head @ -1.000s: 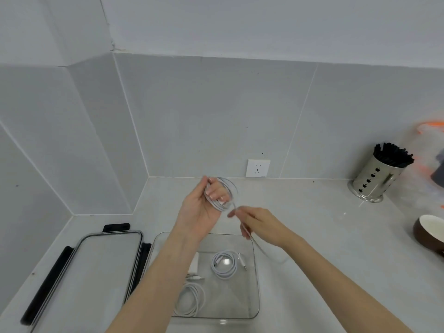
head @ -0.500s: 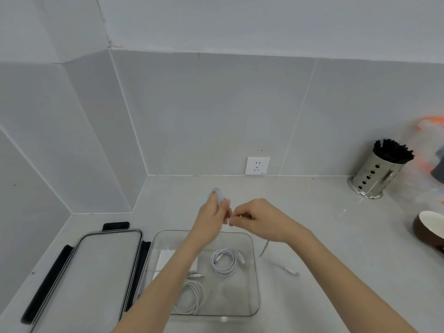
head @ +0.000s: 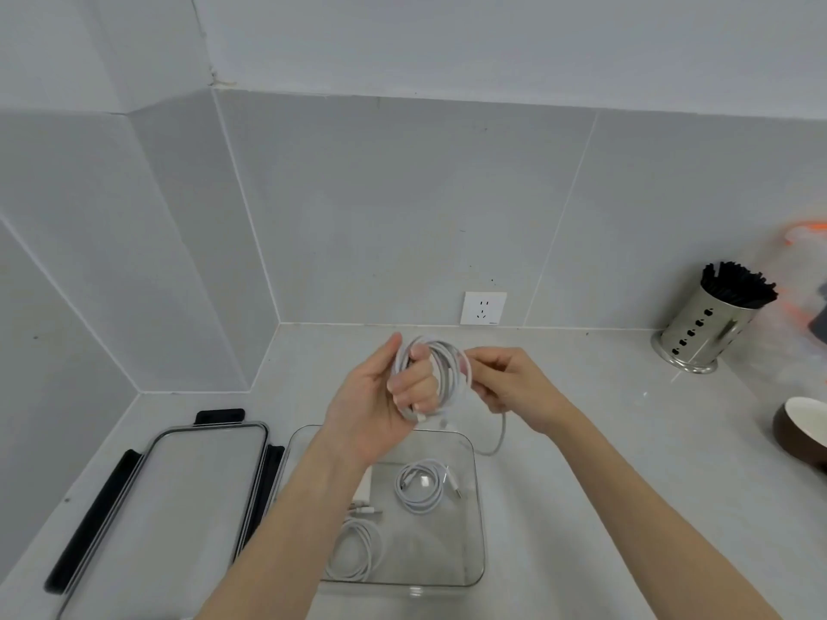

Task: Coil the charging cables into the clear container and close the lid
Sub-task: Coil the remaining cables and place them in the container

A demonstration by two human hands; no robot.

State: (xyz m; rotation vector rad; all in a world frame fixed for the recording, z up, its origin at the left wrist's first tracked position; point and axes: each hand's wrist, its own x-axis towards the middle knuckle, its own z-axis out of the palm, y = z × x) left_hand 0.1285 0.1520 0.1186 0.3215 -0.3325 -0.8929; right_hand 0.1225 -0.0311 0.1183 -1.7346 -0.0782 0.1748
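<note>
The clear container sits open on the grey countertop at the near edge of the view, a rounded rectangular tub with see-through walls. Inside it lie 2 coiled white cables: one coil at the near left, partly hidden by the left forearm, and a smaller, tighter coil toward the far right with its plug ends loose beside it; a white charger block shows at the far left of the tub, mostly covered by the arm. Just left of the container lies the lid, flat, clear in the middle with black clasps along its edges. Above the container's far rim, the left hand has its fingers curled through a third white cable, which is wound in several loops around those fingers, the thumb raised beside the loops. The right hand is curled, its fingertips pinching the same cable at the right side of the loops; a loose tail droops from under this hand down to the countertop just beyond the container's far right corner. Farther back, a white wall socket sits on the tiled wall, and at the far right stand a perforated metal holder filled with black sticks and a brown bowl with a white inside.
</note>
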